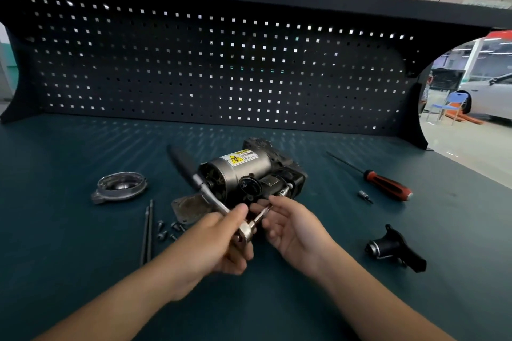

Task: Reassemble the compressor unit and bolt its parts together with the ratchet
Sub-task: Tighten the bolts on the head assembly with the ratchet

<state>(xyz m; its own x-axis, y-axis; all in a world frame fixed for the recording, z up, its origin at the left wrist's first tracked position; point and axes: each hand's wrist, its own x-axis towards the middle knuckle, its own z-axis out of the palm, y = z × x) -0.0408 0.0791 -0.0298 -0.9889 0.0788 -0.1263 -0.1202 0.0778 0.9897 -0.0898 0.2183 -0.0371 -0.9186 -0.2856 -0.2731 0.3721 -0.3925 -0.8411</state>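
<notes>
item 1: compressor unit point(243, 171), lying on its side mid-bench point(69, 229).
item 2: ratchet point(194, 177), handle pointing to 11 o'clock across the unit. my left hand point(219, 241) grips its head at the unit's 6 o'clock.
item 3: extension bar point(263, 213), running from the ratchet head toward 1 o'clock into the unit. my right hand point(296, 232) pinches it between thumb and fingertips.
item 4: round cover point(119, 186), 9 o'clock.
item 5: long bolts point(146, 229) and loose screws point(166, 229), 8 o'clock.
item 6: screwdriver point(388, 184), 3 o'clock; black fitting point(393, 249), 4 o'clock.
</notes>
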